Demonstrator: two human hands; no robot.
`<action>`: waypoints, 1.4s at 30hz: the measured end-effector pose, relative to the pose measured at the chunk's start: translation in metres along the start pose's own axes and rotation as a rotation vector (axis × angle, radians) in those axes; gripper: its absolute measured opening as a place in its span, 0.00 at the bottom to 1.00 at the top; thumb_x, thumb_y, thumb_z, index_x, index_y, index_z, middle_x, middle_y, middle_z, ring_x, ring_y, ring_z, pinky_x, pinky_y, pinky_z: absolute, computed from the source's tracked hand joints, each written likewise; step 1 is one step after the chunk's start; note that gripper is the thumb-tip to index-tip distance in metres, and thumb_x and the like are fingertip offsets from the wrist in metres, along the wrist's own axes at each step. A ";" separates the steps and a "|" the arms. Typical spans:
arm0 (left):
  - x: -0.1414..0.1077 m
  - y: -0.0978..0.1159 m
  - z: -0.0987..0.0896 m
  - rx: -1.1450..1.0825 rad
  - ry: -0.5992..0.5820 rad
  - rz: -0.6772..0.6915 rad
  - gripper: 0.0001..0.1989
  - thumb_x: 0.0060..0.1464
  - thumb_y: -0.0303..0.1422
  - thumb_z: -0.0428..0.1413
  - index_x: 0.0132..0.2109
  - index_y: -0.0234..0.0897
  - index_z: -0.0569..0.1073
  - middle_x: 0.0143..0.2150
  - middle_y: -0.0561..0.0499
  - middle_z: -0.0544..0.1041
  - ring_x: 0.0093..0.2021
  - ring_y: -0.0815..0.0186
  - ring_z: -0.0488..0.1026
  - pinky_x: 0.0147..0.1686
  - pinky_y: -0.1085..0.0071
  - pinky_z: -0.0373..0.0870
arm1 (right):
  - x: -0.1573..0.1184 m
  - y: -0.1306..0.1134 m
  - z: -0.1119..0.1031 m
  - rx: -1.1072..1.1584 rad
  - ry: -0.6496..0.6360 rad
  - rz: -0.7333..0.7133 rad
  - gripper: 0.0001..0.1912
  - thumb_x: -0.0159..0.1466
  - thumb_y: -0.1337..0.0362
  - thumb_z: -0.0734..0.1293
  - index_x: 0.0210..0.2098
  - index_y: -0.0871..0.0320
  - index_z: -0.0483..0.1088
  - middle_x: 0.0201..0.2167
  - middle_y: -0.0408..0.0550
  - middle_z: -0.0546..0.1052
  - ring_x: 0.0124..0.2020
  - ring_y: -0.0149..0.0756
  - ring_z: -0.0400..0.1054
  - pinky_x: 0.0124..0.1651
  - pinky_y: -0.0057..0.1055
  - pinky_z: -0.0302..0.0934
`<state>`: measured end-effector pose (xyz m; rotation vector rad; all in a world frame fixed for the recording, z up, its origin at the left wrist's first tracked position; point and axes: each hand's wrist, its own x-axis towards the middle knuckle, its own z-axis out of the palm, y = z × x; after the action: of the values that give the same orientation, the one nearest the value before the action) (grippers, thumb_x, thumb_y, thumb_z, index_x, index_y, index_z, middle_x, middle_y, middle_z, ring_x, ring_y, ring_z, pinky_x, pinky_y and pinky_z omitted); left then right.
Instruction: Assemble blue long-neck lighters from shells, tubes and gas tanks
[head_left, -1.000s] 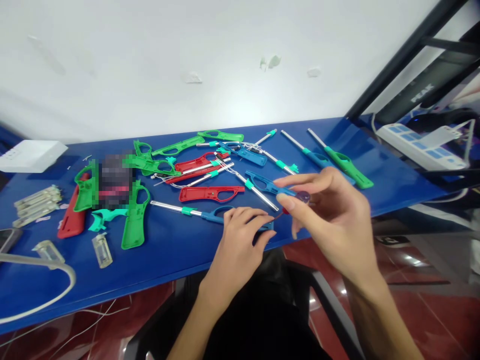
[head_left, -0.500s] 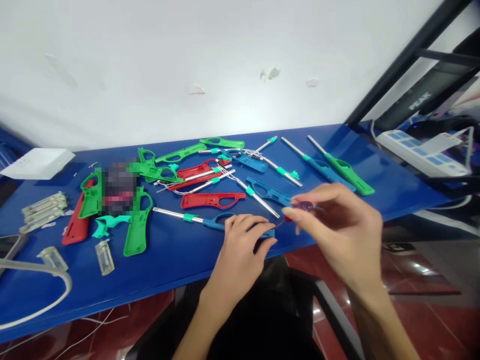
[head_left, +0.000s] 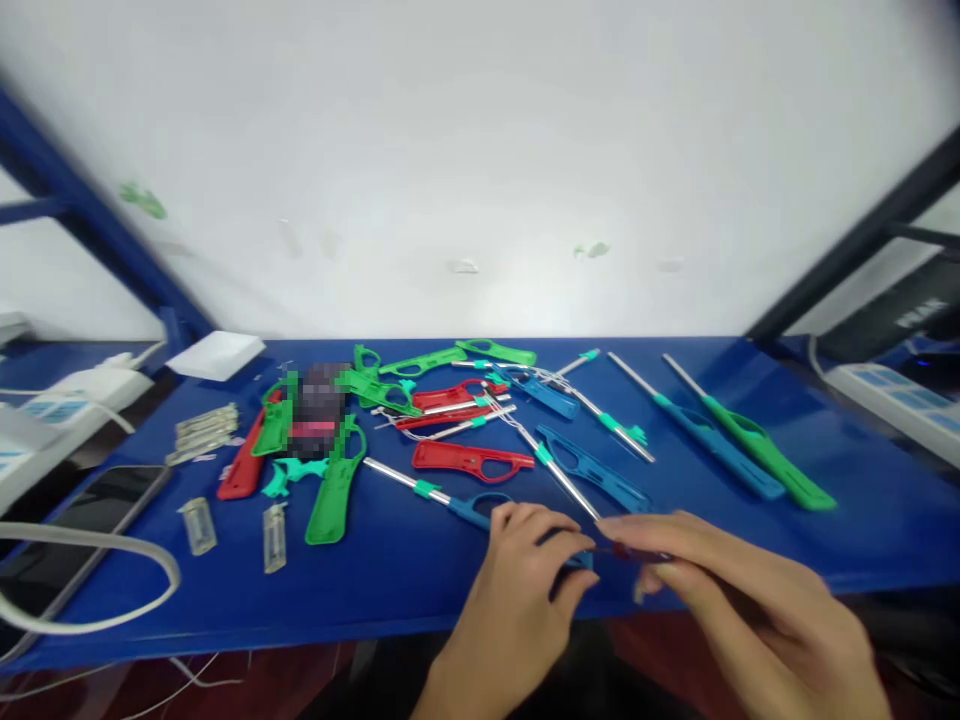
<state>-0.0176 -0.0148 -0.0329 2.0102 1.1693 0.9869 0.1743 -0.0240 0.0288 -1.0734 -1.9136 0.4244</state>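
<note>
In the head view, I see my left hand (head_left: 525, 570) on the front part of the table (head_left: 375, 600), with its fingers closed on the handle of the blue lighter (head_left: 472, 510). The lighter lies flat, and its metal tube points up and to the left, past my fingers. My right hand (head_left: 757, 610) is just beside it, with thumb and fingers pinched together on a small dark and red tool (head_left: 637, 554). The thin tip of the tool points at my left fingertips and the end of the blue handle (I can't tell if it touches the handle, because my fingers are in the way). Behind my hands lie a red half shell (head_left: 472, 460) and a blue half shell (head_left: 600, 475), with a shiny metal tube (head_left: 566, 480) between them. Farther back is a messy heap of red, green and blue bits with white wires. Over to the right, a blue lighter with a long tube (head_left: 705, 440) and a green lighter (head_left: 772, 460) lie side by side. On the left I see a red handle (head_left: 244, 472), teal bits (head_left: 296, 472), a green half shell (head_left: 330, 505) and two clear little tanks (head_left: 275, 540), near each other. A phone (head_left: 71, 550) lies at the left end, with a white cord (head_left: 161, 580) looping over it.
</note>
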 end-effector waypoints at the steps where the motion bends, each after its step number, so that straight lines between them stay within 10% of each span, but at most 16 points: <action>1: 0.000 0.001 0.000 0.004 0.001 -0.007 0.11 0.64 0.27 0.66 0.52 0.44 0.81 0.51 0.56 0.83 0.53 0.63 0.76 0.58 0.60 0.64 | -0.004 0.004 0.003 0.005 0.041 0.031 0.08 0.71 0.64 0.70 0.47 0.46 0.81 0.42 0.42 0.86 0.39 0.37 0.82 0.42 0.24 0.77; 7: -0.002 0.000 0.002 0.020 0.003 -0.017 0.11 0.65 0.31 0.67 0.53 0.45 0.81 0.51 0.57 0.82 0.55 0.65 0.75 0.61 0.63 0.63 | -0.015 0.017 0.028 0.163 0.266 0.195 0.11 0.62 0.59 0.79 0.37 0.52 0.75 0.36 0.47 0.83 0.32 0.40 0.80 0.32 0.27 0.75; 15: -0.002 -0.002 0.001 -0.003 0.012 -0.006 0.12 0.64 0.30 0.67 0.53 0.44 0.81 0.52 0.56 0.83 0.55 0.63 0.76 0.61 0.60 0.63 | 0.009 0.001 0.004 0.034 0.020 0.095 0.15 0.76 0.59 0.64 0.53 0.44 0.81 0.28 0.38 0.82 0.27 0.28 0.79 0.39 0.18 0.75; 26: 0.002 -0.002 -0.001 -0.013 -0.008 -0.006 0.12 0.63 0.24 0.66 0.52 0.43 0.81 0.53 0.52 0.83 0.56 0.57 0.76 0.61 0.51 0.62 | 0.009 -0.011 0.023 0.025 0.316 0.207 0.08 0.66 0.61 0.77 0.38 0.52 0.75 0.34 0.41 0.84 0.22 0.32 0.76 0.28 0.28 0.75; 35: 0.002 -0.002 -0.003 -0.004 -0.018 0.013 0.11 0.67 0.23 0.62 0.51 0.43 0.81 0.53 0.52 0.83 0.56 0.58 0.76 0.60 0.53 0.62 | 0.017 -0.014 0.010 0.211 0.025 0.156 0.13 0.78 0.63 0.62 0.53 0.51 0.78 0.33 0.41 0.85 0.26 0.31 0.81 0.33 0.25 0.78; 42: 0.002 -0.004 -0.001 0.013 -0.018 0.009 0.13 0.65 0.24 0.64 0.54 0.45 0.80 0.54 0.51 0.82 0.56 0.57 0.76 0.61 0.52 0.62 | 0.014 -0.011 0.021 0.018 0.307 0.132 0.08 0.64 0.65 0.78 0.32 0.53 0.77 0.25 0.40 0.78 0.25 0.33 0.75 0.31 0.30 0.72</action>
<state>-0.0190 -0.0114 -0.0350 2.0324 1.1606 0.9661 0.1485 -0.0163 0.0314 -1.1836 -1.5733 0.3277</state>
